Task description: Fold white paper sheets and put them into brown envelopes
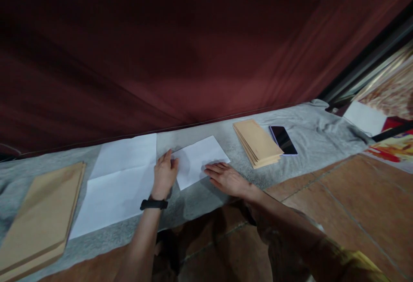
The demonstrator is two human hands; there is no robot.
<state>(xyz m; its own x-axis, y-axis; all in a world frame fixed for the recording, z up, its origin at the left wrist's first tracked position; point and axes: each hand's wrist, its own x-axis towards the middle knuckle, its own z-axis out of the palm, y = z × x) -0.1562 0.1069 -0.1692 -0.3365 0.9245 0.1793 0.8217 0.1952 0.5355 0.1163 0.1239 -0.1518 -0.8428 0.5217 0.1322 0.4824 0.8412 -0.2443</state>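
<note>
A folded white sheet of paper [200, 159] lies on a grey cloth [309, 137] spread over the floor. My left hand [164, 173], with a black band on the wrist, rests at the sheet's left edge, fingers together and stretched forward. My right hand [226, 178] lies flat on the sheet's near right edge, fingers extended. Neither hand grips anything. A larger pile of white sheets [121, 178] lies just left of my left hand.
A stack of brown envelopes [258, 142] and a dark phone [284, 140] lie to the right on the cloth. Another brown stack [40, 217] sits at far left. A dark red curtain [180, 45] hangs behind. Terracotta floor tiles [355, 204] run along the near side.
</note>
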